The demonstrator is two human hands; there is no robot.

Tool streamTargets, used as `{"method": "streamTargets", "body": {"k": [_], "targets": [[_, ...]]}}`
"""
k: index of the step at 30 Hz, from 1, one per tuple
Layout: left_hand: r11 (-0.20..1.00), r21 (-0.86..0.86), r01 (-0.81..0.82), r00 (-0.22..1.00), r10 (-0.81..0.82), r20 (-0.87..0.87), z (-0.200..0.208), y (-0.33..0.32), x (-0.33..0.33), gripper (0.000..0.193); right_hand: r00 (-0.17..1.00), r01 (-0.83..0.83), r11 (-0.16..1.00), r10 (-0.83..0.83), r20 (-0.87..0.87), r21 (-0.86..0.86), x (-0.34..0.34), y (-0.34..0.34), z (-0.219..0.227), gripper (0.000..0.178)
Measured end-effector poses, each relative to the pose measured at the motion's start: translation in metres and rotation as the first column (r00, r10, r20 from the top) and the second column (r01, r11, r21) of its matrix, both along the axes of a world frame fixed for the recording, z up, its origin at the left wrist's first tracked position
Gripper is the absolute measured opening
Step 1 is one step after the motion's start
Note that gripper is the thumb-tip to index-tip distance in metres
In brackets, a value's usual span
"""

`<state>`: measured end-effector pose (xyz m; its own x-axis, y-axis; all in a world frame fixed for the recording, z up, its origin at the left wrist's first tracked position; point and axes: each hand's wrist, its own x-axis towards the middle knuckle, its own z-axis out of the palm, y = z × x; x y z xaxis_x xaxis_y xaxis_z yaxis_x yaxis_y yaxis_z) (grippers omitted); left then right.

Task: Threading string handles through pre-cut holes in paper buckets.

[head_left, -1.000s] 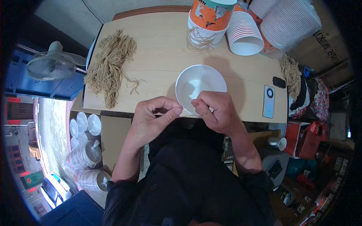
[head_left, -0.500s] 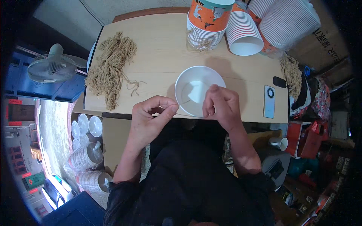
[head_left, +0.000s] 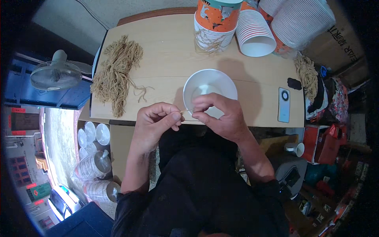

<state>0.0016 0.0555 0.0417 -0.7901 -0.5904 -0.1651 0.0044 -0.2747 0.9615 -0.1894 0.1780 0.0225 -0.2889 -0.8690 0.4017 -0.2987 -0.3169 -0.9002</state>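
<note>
Just in front of a white paper bucket (head_left: 188,85), my two hands meet over a short piece of thin tan string (head_left: 186,111). My left hand (head_left: 156,122) pinches the string between thumb and forefinger, its other fingers curled. From the other side, my right hand (head_left: 223,118) has its thumb and fingertips around the string's end; these fingertips are slightly blurred. The bucket stands with its mouth up near the table's front edge, its right front part hidden by my right hand. A loose bundle of tan string (head_left: 116,75) lies on the table's left side.
Stacked paper buckets, one patterned orange (head_left: 216,17) and one white stack on its side (head_left: 256,33), occupy the table's far right. A phone (head_left: 284,104) and a black object (head_left: 294,83) lie at the right edge. More string (head_left: 306,75) hangs beyond. A fan (head_left: 57,75) stands left.
My right hand has moved left and turned, bringing its fingers close to my left fingertips at the string. My left hand stays nearly in place, still pinching. The bucket has not visibly moved.
</note>
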Motion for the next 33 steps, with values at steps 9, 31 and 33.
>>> {"method": "streamTargets", "body": {"k": [9, 31, 33], "targets": [[1.000, 0.002, 0.011, 1.000, -0.011, -0.003, -0.006, 0.001, 0.000, 0.011, 0.987, 0.070, 0.998, -0.070, -0.145, -0.002, -0.006, 0.002, 0.001, 0.009], [0.986, -0.163, -0.039, 0.986, 0.065, 0.155, -0.025, 0.014, -0.011, 0.012, 0.980, 0.002, 0.925, -0.076, 0.181, 0.379, -0.016, -0.004, -0.005, 0.041], [0.988, -0.150, -0.046, 0.986, 0.069, 0.152, -0.030, 0.018, -0.016, 0.013, 0.938, 0.032, 0.918, -0.165, 0.306, 0.396, -0.017, -0.013, -0.012, 0.042]]}}
